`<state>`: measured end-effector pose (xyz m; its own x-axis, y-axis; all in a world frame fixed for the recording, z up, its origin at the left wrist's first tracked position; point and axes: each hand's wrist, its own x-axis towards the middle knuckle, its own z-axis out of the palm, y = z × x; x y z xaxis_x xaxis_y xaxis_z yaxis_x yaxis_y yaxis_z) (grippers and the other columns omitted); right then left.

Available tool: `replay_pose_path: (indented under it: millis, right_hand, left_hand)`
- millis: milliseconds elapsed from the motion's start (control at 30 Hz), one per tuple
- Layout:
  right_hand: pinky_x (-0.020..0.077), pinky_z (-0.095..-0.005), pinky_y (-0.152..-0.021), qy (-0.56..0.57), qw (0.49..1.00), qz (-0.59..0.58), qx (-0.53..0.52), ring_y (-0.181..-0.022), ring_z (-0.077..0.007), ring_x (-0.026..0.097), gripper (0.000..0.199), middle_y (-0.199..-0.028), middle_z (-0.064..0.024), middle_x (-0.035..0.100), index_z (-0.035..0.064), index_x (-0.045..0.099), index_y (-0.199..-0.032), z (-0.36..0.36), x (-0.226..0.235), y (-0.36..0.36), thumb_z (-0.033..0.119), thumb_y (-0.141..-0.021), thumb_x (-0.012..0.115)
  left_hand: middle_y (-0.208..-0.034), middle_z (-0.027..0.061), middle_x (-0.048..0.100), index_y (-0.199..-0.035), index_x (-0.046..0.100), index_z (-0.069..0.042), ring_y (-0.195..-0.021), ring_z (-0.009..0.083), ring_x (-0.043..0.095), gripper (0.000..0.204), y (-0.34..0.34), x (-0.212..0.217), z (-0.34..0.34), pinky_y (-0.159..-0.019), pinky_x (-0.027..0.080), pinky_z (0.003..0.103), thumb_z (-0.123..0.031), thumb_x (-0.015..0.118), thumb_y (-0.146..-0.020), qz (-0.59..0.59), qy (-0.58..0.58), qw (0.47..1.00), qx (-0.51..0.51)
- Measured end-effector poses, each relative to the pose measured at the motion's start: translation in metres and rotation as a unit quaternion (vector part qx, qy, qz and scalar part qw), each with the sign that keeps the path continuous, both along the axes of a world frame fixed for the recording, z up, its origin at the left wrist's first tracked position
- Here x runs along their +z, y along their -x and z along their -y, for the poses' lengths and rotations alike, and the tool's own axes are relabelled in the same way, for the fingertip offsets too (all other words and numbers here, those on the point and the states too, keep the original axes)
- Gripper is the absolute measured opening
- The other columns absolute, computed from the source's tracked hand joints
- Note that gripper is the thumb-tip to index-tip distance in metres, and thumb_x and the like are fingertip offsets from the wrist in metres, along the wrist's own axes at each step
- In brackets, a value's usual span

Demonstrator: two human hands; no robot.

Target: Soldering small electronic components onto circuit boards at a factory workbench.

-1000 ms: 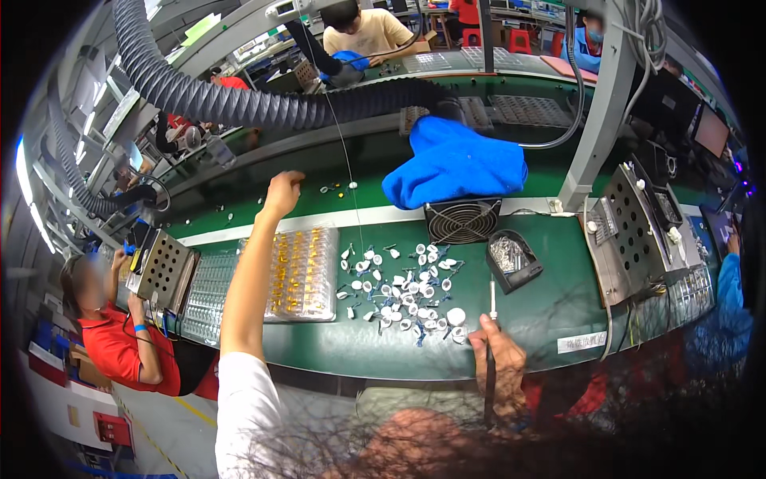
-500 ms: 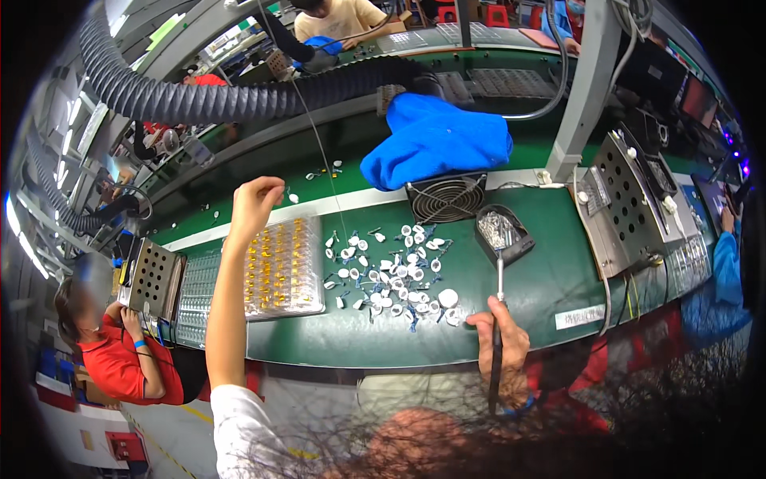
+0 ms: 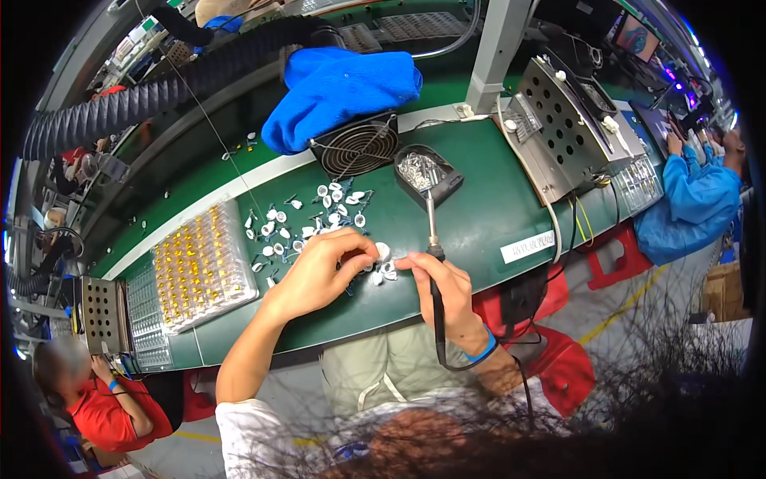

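I can't tell if the left hand (image 3: 321,270) pinches anything; the right hand (image 3: 453,294) clasps the soldering iron (image 3: 433,238), pointing lengthwise away, tip indistinct

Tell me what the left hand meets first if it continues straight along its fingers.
Probably the small, round white piece just right of the left hand; depth is unclear, so it might pass above.

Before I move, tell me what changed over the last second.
The left hand has come from over the green belt, toward the body and rightward, to the white parts beside the right hand. The soldering iron, its tip short of the black holder earlier, now reaches it. The right hand kept its grip; the yellow-part tray and blue cloth stayed put.
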<state>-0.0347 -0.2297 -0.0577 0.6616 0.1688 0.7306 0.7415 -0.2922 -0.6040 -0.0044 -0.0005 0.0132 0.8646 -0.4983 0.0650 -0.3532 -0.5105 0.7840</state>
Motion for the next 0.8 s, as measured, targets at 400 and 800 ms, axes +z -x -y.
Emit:
replay_pose_path:
  millis: [400, 800]
  right_hand:
    - [0.0557, -0.0388, -0.069, 0.158, 0.987, 0.002, -0.003, -0.079, -0.0298, 0.067, 0.043, -0.110, -0.0114, 0.075, 0.0044, 0.069, -0.126, -0.008, 0.003, 0.003, -0.009, -0.086, 0.069]
    - [0.0527, -0.0382, -0.066, 0.060, 0.997, -0.009, 0.046, -0.073, -0.0291, 0.061, 0.048, -0.112, -0.0143, 0.076, 0.0014, 0.064, -0.130, -0.005, -0.001, -0.004, -0.004, -0.084, 0.076]
  left_hand:
    - [-0.105, 0.0136, 0.067, -0.107, 0.072, -0.001, -0.094, 0.0279, 0.069, 0.017, 0.008, -0.027, 0.003, -0.079, 0.057, 0.035, 0.000, 0.071, -0.090, 0.117, 0.046, 0.991, 0.044]
    - [-0.098, 0.0166, 0.074, -0.105, 0.072, -0.001, -0.086, 0.0334, 0.071, 0.017, 0.050, 0.020, -0.201, -0.077, 0.056, 0.038, 0.003, 0.072, -0.089, 0.278, -0.224, 0.868, 0.345]
